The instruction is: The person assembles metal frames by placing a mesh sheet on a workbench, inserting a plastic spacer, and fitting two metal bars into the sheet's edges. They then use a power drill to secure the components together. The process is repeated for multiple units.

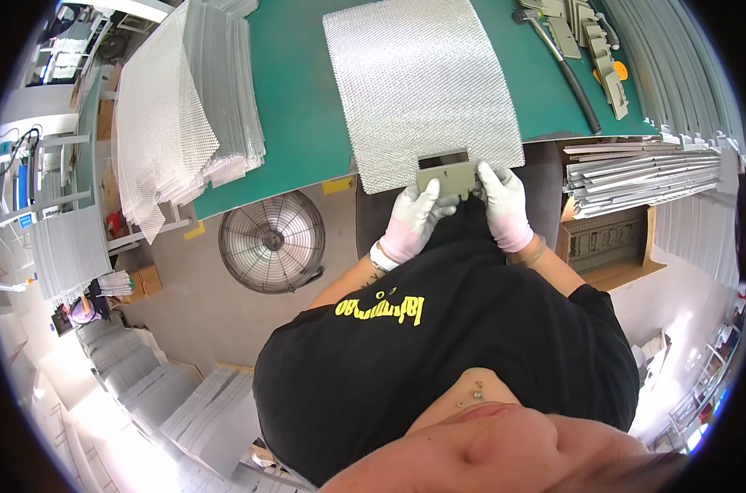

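A silver mesh sheet [422, 82] lies on the green tabletop, its near end reaching the table's front edge. Close to that end a rectangular cutout shows in it. A flat olive-beige plate [445, 181] with a small slot sits over the sheet's near edge, just below the cutout. My left hand [416, 218], in a white and pink glove, grips the plate's left end, thumb on top. My right hand [504, 207], gloved alike, holds its right end, with the thumb by the corner. The fingers beneath the plate are partly hidden.
Stacked mesh sheets [225, 99] lie at the table's left. A hammer [563, 70] and several beige plastic parts [607, 78] are at the right. Metal strips [644, 177] rest above an open cardboard box [615, 246]. A round fan [273, 241] stands beyond the table's front left.
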Demonstrator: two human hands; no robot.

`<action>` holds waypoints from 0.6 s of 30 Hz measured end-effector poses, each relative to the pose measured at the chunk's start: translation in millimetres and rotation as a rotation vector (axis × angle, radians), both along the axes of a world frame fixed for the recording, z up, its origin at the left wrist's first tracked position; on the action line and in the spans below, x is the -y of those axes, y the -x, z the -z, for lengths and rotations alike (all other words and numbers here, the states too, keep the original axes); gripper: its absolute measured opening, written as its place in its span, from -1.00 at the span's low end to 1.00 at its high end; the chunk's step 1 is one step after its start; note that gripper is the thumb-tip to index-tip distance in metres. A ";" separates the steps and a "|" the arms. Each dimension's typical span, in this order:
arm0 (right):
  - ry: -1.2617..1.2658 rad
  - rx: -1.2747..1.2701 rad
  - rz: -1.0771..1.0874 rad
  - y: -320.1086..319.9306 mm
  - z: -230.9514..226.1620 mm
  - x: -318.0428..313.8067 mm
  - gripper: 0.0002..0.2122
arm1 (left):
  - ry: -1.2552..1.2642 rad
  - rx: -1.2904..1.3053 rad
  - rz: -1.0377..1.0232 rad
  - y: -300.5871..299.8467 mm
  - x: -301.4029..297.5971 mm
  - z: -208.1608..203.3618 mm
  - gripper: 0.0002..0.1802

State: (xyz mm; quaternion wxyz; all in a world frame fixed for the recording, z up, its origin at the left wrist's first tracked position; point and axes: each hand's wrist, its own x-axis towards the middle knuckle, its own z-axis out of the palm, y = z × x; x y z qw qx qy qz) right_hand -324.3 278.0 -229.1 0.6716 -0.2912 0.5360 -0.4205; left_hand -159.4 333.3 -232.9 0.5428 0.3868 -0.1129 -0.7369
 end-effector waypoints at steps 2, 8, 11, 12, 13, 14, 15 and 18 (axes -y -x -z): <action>0.064 -0.012 -0.059 1.7 5.0 -2.9 -0.72 | 0.022 -0.195 0.040 -0.1 -2.5 -10.9 -0.54; 0.146 0.111 -0.627 5.7 14.0 -1.0 -0.62 | 0.408 0.764 1.238 -66.4 45.4 -110.1 -0.46; 0.117 0.087 -0.497 -12.7 6.7 -0.1 -0.66 | 0.754 1.581 0.646 -64.8 105.1 -110.5 -0.38; 0.097 0.105 -0.438 -15.5 1.8 -1.4 -0.66 | 0.965 1.808 0.589 -62.5 131.3 -96.3 -0.36; 0.077 0.123 -0.372 -17.5 -2.4 -2.7 -0.67 | 1.187 2.026 0.519 -57.6 149.2 -82.9 -0.32; 0.058 0.143 -0.302 -17.2 -4.8 -2.7 -0.67 | 1.173 2.019 0.564 -48.8 149.3 -78.2 -0.29; 0.072 0.105 -0.254 -10.1 -4.4 -5.3 -0.67 | 1.160 2.008 0.615 -39.4 144.7 -74.5 -0.27; 0.134 0.120 0.077 4.1 10.9 -27.5 -0.67 | 1.082 1.984 0.601 -7.1 114.8 -64.4 -0.25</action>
